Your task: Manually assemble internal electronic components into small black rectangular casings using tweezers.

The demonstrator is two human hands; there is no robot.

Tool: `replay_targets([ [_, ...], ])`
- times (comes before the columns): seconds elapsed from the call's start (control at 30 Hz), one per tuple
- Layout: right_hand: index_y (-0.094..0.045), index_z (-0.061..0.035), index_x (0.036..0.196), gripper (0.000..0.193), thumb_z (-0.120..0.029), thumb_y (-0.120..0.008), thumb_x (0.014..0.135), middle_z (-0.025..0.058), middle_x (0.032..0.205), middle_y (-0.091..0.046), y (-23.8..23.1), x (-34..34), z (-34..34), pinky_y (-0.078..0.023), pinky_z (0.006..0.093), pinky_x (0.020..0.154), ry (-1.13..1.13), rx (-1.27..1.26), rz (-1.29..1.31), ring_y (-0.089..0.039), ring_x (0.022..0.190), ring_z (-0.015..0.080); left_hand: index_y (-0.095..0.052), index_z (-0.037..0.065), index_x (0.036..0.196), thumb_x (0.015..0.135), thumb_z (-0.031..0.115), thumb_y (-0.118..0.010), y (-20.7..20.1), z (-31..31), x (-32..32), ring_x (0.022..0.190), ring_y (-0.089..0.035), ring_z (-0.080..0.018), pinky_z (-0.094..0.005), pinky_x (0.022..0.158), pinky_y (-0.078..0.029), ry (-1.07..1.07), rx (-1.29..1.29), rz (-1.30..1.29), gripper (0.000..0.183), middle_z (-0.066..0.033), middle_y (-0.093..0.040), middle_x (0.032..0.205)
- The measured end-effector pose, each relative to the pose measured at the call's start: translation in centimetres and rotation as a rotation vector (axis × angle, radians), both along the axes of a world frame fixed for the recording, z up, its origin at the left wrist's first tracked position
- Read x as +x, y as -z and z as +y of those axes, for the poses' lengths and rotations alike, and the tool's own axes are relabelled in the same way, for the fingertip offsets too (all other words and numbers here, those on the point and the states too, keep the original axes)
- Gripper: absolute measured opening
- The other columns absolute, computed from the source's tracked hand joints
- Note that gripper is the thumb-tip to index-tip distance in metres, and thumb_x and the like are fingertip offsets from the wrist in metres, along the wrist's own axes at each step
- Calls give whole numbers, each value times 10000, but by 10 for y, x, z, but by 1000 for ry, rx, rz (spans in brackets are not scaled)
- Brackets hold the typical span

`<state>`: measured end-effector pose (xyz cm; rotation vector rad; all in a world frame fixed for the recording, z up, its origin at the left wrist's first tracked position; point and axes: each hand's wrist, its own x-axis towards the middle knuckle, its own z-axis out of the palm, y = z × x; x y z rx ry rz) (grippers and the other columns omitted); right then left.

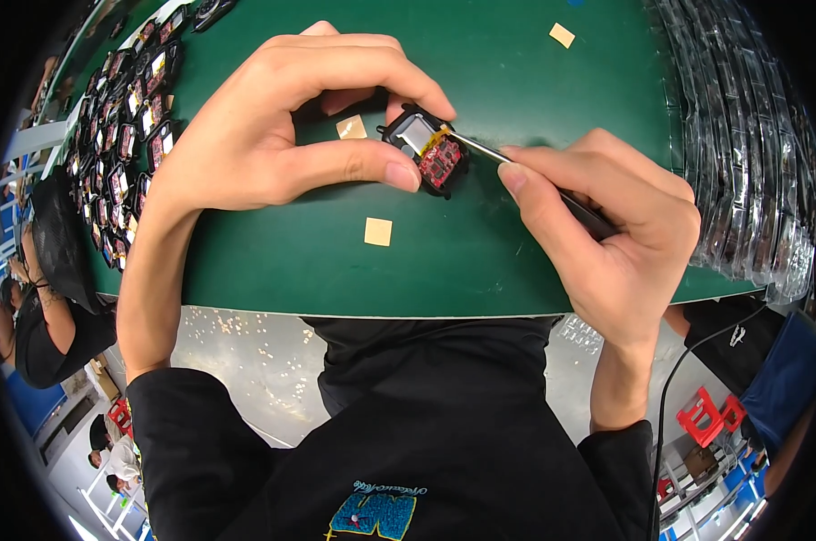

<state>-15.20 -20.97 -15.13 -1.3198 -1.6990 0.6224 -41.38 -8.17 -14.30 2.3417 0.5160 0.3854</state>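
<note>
Between the thumb and fingers of my left hand [282,126] is a small black device housing [446,187], held over the green table. Its inside faces up and shows a silver battery cell [416,135], a strip of yellow tape and a red circuit board [441,164]. My right hand [611,212] is closed round a pair of tweezers [489,151] with a dark handle and a thin metal end. The metal tip touches or sits just over the housing at the yellow tape. Whether it grips anything there is too small to tell.
Small beige squares [378,232] lie on the green table [534,261]. Many similar open housings [119,144] crowd the left side. Stacked clear plastic trays [742,153] line the right edge. Other people sit nearby at both sides, and a black cable [668,397] hangs at the right.
</note>
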Motion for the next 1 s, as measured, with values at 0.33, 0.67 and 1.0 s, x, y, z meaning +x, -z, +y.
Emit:
replay_targets([
  [0.33,-864,17,1000,141,64,-849,867,2,694,-625,0,-1,0,-315,234,539,6,-19,-3,-494,593,40,-829,55,1210,769,435,-951,0,-1,-1,799,-547,-152,-327,789,-394,-10,1,24,595,-14,-750,991],
  [0.67,-857,26,994,120,51,-854,877,-5,692,-604,1,0,0,-307,232,538,-13,-16,4,-482,593,31,-824,56,1197,797,388,-946,-6,-3,2,795,-570,-158,-326,783,-393,3,35,20,534,-31,-765,987],
  [1.0,-852,39,1014,126,67,-843,892,-20,716,-613,0,0,-1,-309,205,545,-7,-42,34,-493,608,7,-828,56,1162,803,390,-948,-6,-3,4,783,-575,-153,-322,778,-398,3,62,39,505,-25,-761,961],
])
